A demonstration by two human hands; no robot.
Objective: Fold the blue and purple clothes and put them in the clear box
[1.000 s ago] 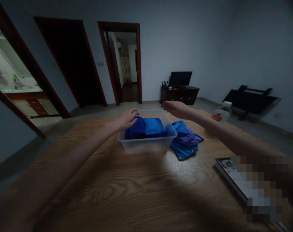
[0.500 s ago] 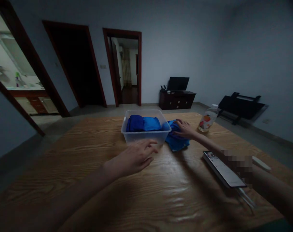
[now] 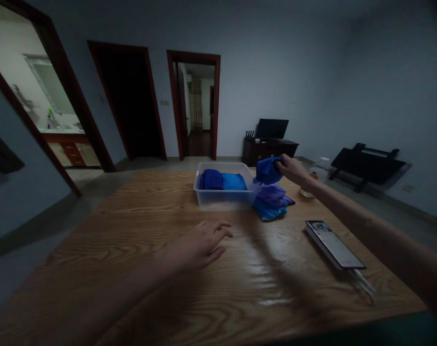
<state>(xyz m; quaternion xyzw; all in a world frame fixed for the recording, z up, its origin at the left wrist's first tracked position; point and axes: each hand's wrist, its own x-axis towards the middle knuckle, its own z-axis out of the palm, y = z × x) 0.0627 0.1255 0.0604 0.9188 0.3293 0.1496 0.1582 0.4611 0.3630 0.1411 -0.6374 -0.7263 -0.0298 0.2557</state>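
Observation:
My right hand (image 3: pixel 291 169) grips a dark blue cloth (image 3: pixel 268 170), raised above a loose pile of purple fabric (image 3: pixel 272 194) and bright blue fabric (image 3: pixel 269 211). That pile lies against the right side of a clear plastic box (image 3: pixel 223 201). Inside the box, a dark blue folded cloth (image 3: pixel 211 179) sits to the left of a lighter blue folded cloth (image 3: pixel 234 181). My left hand (image 3: pixel 203 244) holds nothing; its fingers are apart over the wooden table (image 3: pixel 139 240), nearer to me than the box. The exact kind of garment cannot be made out.
A phone (image 3: pixel 335 245) with a white cable (image 3: pixel 364 282) lies on the right of the table, below my right forearm. Behind that forearm stands a clear bottle (image 3: pixel 319 168), partly hidden. A screen on a dark cabinet (image 3: pixel 268 149) stands by the far wall.
My right hand has lifted the dark blue cloth up off the pile, uncovering purple fabric. My left hand stays open, low over the table. The view has shifted slightly.

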